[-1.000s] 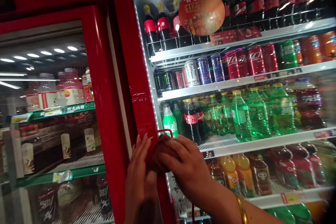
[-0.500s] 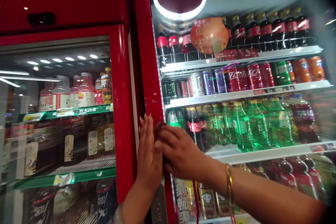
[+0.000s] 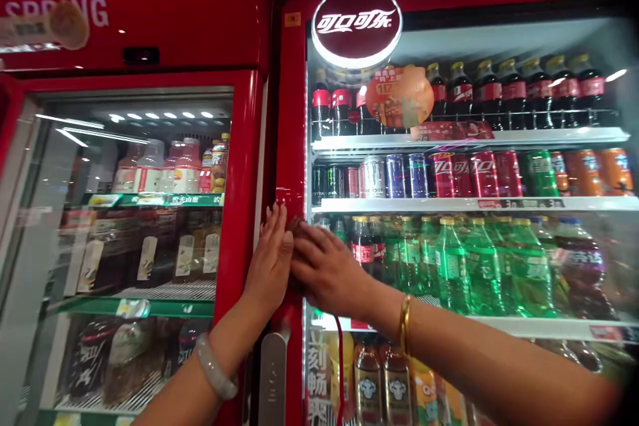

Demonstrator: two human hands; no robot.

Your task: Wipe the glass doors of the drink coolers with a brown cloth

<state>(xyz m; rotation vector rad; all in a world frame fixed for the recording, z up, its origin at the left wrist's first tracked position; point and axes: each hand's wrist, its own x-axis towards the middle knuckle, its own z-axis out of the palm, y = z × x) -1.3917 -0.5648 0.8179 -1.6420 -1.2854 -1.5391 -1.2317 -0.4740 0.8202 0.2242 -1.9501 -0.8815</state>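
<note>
My left hand (image 3: 272, 259) lies flat, fingers straight, on the red left frame (image 3: 292, 146) of a cola fridge's glass door. Right beside it, my right hand (image 3: 327, 273) presses a small dark red object (image 3: 298, 222) against the door's edge, mostly covering it. A thin red cord (image 3: 340, 359) hangs down from under that hand. A pale bangle is on my left wrist and a gold one on my right. Behind the glass stand green soda bottles (image 3: 452, 266) and dark cola bottles (image 3: 363, 249).
A silver door handle (image 3: 272, 373) sits just below my hands. A round lit logo sign (image 3: 356, 25) tops the door, above shelves of cans (image 3: 399, 176). To the left stands a second red fridge (image 3: 150, 213) with bottled drinks behind glass.
The view has pulled back and tilted up, showing the whole door top and sign. Both hands stay at the door's edge; my left hand has flattened against the frame.
</note>
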